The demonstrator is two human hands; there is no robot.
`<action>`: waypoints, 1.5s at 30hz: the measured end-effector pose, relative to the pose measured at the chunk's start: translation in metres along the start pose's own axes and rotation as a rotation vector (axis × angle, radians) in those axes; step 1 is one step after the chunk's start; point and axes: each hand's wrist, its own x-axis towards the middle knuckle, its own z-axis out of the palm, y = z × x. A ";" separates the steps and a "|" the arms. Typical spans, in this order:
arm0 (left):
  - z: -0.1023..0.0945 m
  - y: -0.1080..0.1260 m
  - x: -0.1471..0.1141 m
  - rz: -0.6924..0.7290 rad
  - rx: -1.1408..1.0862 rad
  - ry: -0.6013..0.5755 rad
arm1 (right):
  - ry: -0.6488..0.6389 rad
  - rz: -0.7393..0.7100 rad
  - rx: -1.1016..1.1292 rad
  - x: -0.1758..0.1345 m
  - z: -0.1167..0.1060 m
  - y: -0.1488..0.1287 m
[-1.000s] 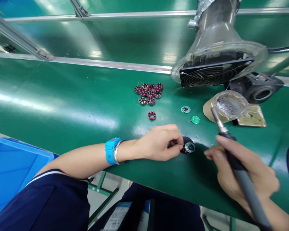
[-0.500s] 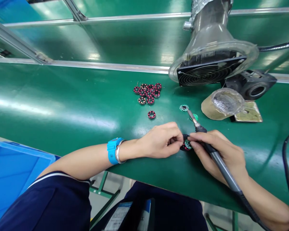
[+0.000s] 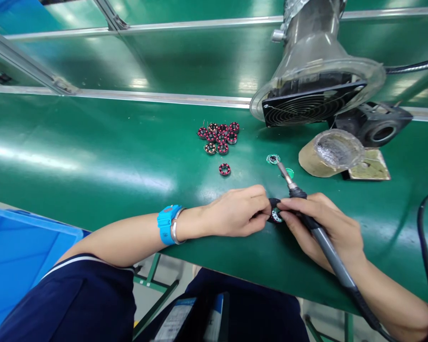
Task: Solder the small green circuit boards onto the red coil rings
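Note:
My left hand, with a blue strap on its wrist, is closed at the left edge of a black round holder. In the holder sits a small ring-shaped circuit board, partly covered by my fingers. My right hand grips a soldering iron, its tip pointing up and away. That hand's thumb and forefinger also pinch at the board's right side. Beyond the iron's tip lie a ring-shaped circuit board and a green disc. One red-wound coil ring lies apart, left of them.
Several wound coil rings form a cluster on the green bench. A fume hood with a fan overhangs the right side, above a tan solder cup and an iron stand. A blue bin stands at left.
My left hand has shifted slightly, its fingers more tucked in at the holder. The circuit board in the holder has tilted a little. My right hand keeps the soldering iron nearly still.

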 end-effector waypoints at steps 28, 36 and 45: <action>0.003 0.007 0.004 -0.332 -0.521 0.076 | 0.001 -0.004 0.059 0.001 0.002 0.003; -0.002 0.010 0.015 -0.586 -0.875 -0.097 | 0.075 -0.119 0.088 0.000 0.004 0.003; -0.003 0.011 0.009 -0.593 -0.845 -0.152 | 0.030 -0.186 0.106 -0.001 0.004 0.002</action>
